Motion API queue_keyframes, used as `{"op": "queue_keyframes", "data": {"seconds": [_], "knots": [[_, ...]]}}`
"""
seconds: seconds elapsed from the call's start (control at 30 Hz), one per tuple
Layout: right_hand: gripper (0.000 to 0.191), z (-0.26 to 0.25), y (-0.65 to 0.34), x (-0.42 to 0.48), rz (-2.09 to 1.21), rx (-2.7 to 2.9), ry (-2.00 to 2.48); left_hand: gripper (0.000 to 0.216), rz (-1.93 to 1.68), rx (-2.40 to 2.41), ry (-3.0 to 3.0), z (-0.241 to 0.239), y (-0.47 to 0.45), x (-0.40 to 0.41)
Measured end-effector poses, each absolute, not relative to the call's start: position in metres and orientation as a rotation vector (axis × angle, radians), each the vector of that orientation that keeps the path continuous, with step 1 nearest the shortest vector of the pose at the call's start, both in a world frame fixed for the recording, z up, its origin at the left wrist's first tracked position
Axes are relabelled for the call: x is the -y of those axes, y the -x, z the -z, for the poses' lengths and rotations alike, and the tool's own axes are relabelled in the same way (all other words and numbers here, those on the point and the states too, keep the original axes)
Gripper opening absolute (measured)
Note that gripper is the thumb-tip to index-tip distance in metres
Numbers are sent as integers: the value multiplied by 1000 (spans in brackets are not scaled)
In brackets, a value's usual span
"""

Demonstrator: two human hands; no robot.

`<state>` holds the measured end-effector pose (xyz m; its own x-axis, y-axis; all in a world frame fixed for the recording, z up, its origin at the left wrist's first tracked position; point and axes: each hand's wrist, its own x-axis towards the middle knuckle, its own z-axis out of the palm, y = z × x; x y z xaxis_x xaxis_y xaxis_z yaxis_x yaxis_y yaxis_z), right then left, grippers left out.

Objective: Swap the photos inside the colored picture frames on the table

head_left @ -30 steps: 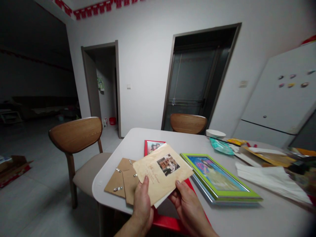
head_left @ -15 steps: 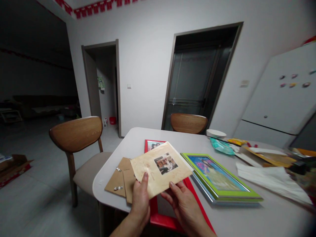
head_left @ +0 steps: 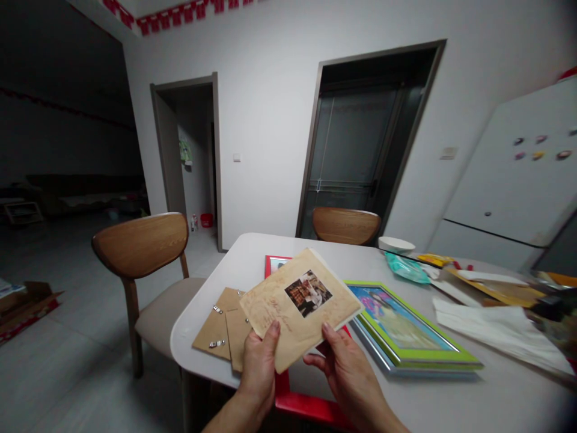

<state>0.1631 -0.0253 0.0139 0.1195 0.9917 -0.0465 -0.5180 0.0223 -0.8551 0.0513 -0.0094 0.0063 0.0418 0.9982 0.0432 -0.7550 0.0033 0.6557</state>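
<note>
Both of my hands hold a beige card (head_left: 301, 307) with a small photo printed on it, tilted above the near edge of the white table (head_left: 252, 255). My left hand (head_left: 259, 364) pinches its lower left edge, thumb on top. My right hand (head_left: 347, 370) grips its lower right edge, thumb on top too. Under the card lies a red picture frame (head_left: 306, 406); its far corner (head_left: 274, 263) peeks out behind the card. Two brown frame backing boards (head_left: 223, 328) with metal clips lie just left of my left hand.
A green picture frame (head_left: 406, 331) stacked on a silver one lies to the right. Further right are white paper (head_left: 496, 328), a teal packet (head_left: 406, 269), a white bowl (head_left: 395, 245) and clutter. Two wooden chairs (head_left: 142, 246) (head_left: 345, 225) stand at the table. A white fridge (head_left: 518, 180) is at right.
The card has been lifted slightly and tilted up toward me, shifting a little right. My right thumb now rests on top of its edge. The red frame stays on the table.
</note>
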Motion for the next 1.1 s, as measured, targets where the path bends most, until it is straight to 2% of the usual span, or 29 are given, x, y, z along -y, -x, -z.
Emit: {"op": "queue_keyframes", "data": {"seconds": [0.17,0.53,0.77,1.1], "knots": [[38,-14,-170,26,-1344,725,823,40,-1423,-502,-580,1,-50,7],[27,-14,-172,25,-1395,668,803,35,-1426,-472,-610,6,-48,5],[34,-14,-172,25,-1398,675,779,36,-1423,-463,-626,7,-48,4],[33,-11,-178,23,-1382,651,808,33,-1435,-523,-644,3,-42,2]]}}
